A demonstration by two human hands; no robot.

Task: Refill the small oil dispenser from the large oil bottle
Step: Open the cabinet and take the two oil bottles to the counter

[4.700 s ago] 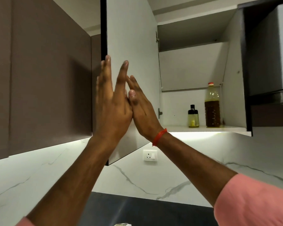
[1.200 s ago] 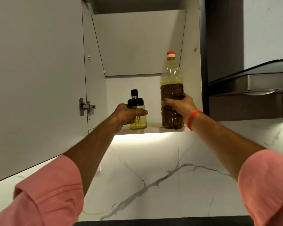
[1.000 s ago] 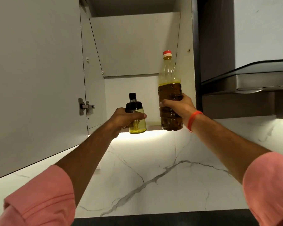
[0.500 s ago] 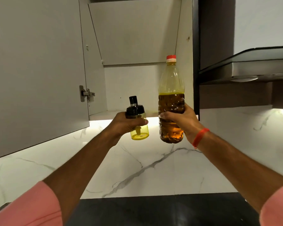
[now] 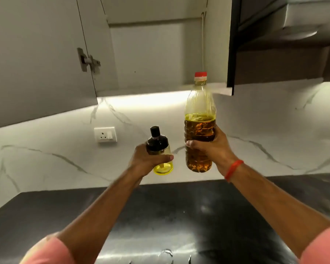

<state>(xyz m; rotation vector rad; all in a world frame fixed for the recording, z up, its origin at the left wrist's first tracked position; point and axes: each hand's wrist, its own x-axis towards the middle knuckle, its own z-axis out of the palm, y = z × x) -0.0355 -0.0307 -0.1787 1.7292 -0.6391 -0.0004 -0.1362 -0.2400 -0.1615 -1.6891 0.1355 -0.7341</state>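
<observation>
Dispenser (image 5: 160,151), gripped in the left hand (image 5: 147,161), and capped bottle (image 5: 199,128), gripped in the right hand (image 5: 211,149), hang above the counter (image 5: 160,216); either could slip.

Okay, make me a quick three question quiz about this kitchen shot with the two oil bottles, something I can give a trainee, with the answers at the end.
1. True or false: the large oil bottle has its red cap on.
2. Which hand grips the small oil dispenser? A) left hand B) right hand C) neither
3. Fill in: both containers are held in the air above the dark ____.

Key
1. True; the bottle is upright and capped.
2. A; the left hand wraps around the dispenser, while the right hand grips the large bottle.
3. Countertop; neither container rests on it.
</observation>
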